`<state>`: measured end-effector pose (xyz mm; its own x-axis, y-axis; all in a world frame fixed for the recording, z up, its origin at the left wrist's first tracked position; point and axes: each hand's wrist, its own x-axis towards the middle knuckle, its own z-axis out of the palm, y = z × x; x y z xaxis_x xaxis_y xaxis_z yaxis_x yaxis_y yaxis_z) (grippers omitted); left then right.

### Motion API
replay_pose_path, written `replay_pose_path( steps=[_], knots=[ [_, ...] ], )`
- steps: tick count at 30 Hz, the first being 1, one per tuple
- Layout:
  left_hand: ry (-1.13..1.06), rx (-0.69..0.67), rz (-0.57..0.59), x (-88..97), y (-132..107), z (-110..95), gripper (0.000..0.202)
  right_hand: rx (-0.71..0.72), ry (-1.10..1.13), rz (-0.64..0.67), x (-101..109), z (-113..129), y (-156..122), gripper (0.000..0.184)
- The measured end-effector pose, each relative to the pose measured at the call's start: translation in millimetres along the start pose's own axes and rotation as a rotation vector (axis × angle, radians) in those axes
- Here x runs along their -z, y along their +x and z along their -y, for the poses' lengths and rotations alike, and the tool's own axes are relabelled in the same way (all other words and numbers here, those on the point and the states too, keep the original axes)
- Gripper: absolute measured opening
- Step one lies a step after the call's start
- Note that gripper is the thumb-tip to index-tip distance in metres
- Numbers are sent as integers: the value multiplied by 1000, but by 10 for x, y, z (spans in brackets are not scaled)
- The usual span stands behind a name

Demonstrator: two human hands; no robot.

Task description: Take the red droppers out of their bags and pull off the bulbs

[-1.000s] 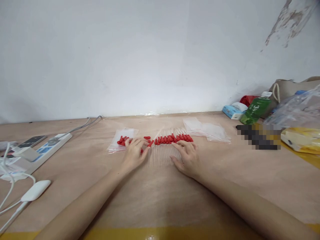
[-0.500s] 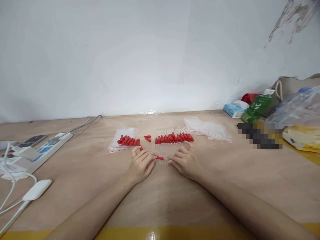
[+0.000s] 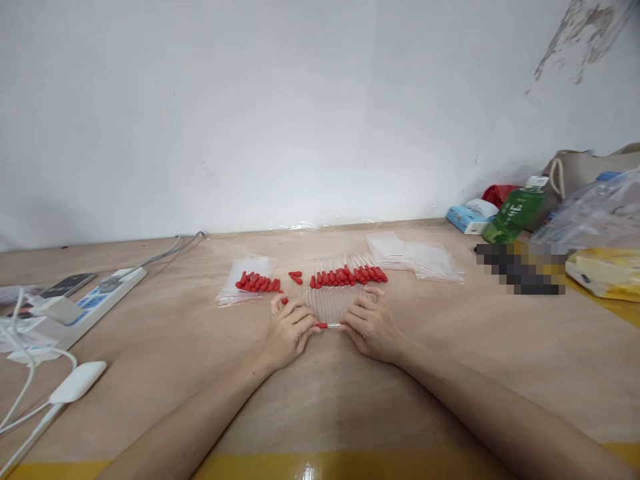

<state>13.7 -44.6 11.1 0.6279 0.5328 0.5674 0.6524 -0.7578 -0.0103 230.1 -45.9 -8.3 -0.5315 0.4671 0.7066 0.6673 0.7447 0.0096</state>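
My left hand [image 3: 290,328] and my right hand [image 3: 370,325] meet over the table, fingers pinched together on one clear dropper with a red bulb [image 3: 323,325]. The left fingers grip the red bulb end and the right fingers grip the clear tube end. Just beyond the hands lies a row of clear droppers with red bulbs [image 3: 347,276]. Loose red bulbs [image 3: 257,283] rest on a small clear bag [image 3: 245,267] to the left, and two more red bulbs [image 3: 295,276] lie between the pile and the row.
A stack of clear zip bags [image 3: 417,260] lies at the back right. A green bottle [image 3: 513,217], a tissue pack [image 3: 465,219] and plastic bags [image 3: 600,220] crowd the right edge. A power strip [image 3: 95,297], a phone [image 3: 67,285] and white cables [image 3: 30,387] sit at the left.
My left hand left the loose bulbs and drew back toward me with a red bulb. My right hand drew a tube from the row, and both hands now join on one dropper.
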Motion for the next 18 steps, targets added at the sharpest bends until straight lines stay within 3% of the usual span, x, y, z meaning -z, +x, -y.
replay_pose_path(
  steps=[7, 13, 16, 18],
  knots=[
    [1, -23, 54, 39, -7, -26, 16, 15, 4, -1, 32, 24, -6, 23],
    [-12, -29, 4, 46, -56, 22, 16, 3, 22, -4, 86, -12, -60, 22],
    [-33, 113, -98, 86, -130, 243, 16, -91, -3, -56, 129, -140, -127, 25],
    [-65, 268, -233, 128, -165, 456, 16, -177, -15, -113, 136, -220, -150, 26]
  ],
)
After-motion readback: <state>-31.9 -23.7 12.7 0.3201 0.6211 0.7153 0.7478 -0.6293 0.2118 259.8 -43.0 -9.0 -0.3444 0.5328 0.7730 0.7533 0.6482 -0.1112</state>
